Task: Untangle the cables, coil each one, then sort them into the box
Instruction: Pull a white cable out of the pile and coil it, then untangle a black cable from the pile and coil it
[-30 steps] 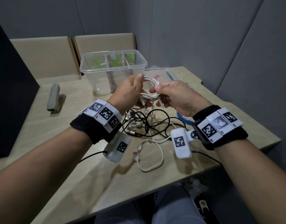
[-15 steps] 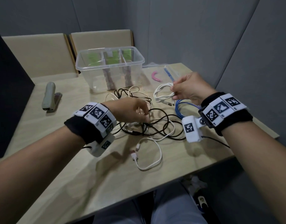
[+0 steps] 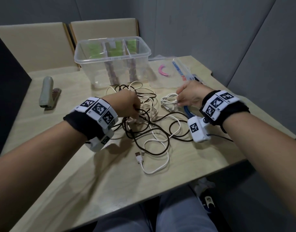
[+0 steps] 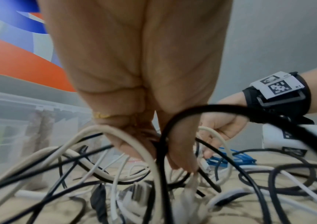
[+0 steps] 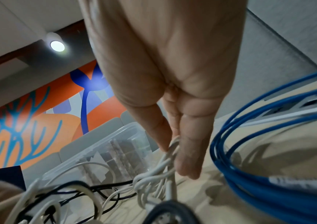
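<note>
Several cables lie in a loose heap on the tabletop [image 3: 63, 168], just in front of the clear box [image 3: 144, 45]: thin black cables [image 3: 158, 152], cream and white ones looped through them, and a white USB cable [image 3: 158, 169] trailing toward the near edge with its plug free. The right hand [image 3: 191, 95] pinches a small coiled white cable [image 3: 169, 102] between thumb and fingers, low over the tabletop beside a coiled blue cable [image 3: 188, 112]. The left hand [image 3: 127, 104] is buried in the tangle; its fingers [image 4: 180, 159] curl down among cream and black strands, and it seems to grip some of them, though which ones I cannot tell.

These cables look light and limp, so they should lift easily but drag their neighbours along wherever loops cross. Pulling on the middle of a strand would likely tighten the knot; a plug end, such as the free USB plug, is probably the better place to take hold, feeding it back through the loops. The white coil looks springy and may unwind if released, so it wants holding across all its turns until it sits in a compartment.

Beyond the box are a clear lid [image 3: 170, 76] and a pink curved piece [image 3: 161, 71]; a stapler [image 3: 46, 92] lies to the left.
</note>
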`<state>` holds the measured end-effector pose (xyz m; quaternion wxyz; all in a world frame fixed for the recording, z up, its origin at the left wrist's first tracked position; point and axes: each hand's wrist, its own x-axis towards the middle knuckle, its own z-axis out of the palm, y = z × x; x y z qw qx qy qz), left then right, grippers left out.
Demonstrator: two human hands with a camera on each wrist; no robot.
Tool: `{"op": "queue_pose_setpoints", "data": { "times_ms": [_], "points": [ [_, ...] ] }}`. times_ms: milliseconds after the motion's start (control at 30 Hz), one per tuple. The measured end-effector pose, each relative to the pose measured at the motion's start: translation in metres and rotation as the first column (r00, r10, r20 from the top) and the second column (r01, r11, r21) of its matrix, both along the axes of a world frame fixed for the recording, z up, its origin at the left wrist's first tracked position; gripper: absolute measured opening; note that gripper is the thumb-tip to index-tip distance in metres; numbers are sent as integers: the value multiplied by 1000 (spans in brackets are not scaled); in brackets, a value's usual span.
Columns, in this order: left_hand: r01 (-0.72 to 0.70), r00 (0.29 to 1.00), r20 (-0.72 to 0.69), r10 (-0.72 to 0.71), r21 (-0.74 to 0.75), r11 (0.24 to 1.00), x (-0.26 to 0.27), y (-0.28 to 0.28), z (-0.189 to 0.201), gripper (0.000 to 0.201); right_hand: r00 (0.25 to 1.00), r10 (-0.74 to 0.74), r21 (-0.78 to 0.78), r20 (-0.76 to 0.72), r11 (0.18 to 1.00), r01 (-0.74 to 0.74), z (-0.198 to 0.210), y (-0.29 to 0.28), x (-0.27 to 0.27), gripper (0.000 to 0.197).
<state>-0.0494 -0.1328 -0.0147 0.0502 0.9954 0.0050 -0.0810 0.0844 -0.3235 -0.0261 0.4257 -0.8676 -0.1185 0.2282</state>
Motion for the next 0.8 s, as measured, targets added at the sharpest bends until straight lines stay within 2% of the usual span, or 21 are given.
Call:
{"op": "queue_pose_setpoints", "data": {
  "times_ms": [67, 133, 200, 333, 433, 600, 667, 800],
  "points": [
    [-37, 994, 102, 45, -76, 996, 0, 5, 4, 18, 999, 7, -67, 39, 998, -4, 4, 1, -3, 18],
    [-79, 973, 203, 114, -172, 982, 1, 10, 8, 20, 987, 13, -120, 161, 993, 7, 13, 2, -12, 8],
    [-116, 948, 263, 178, -236, 965, 1, 15, 11, 21, 960, 86, -135, 266, 990, -51, 23, 5, -27, 9],
    [-169, 912, 298, 282, -354, 920, -3, 18, 16, 21, 925, 334, -199, 183, 934, -298, 28, 16, -56, 32],
    [-190, 870, 296, 394, -535, 823, -8, 22, 22, 23, 861, 485, -323, 152, 848, -420, 18, 22, -66, 33],
    [-163, 783, 279, 555, -770, 617, -19, 33, 37, 22, 806, 569, -464, 164, 765, -446, 3, 28, -80, 35],
    [-145, 746, 281, 603, -816, 560, -21, 37, 41, 17, 780, 598, -496, 186, 742, -451, 2, 31, -83, 37],
    [-138, 598, 325, 732, -859, 493, -22, 54, 46, 15, 751, 626, -562, 209, 706, -431, 4, 31, -88, 24]
  ]
}}
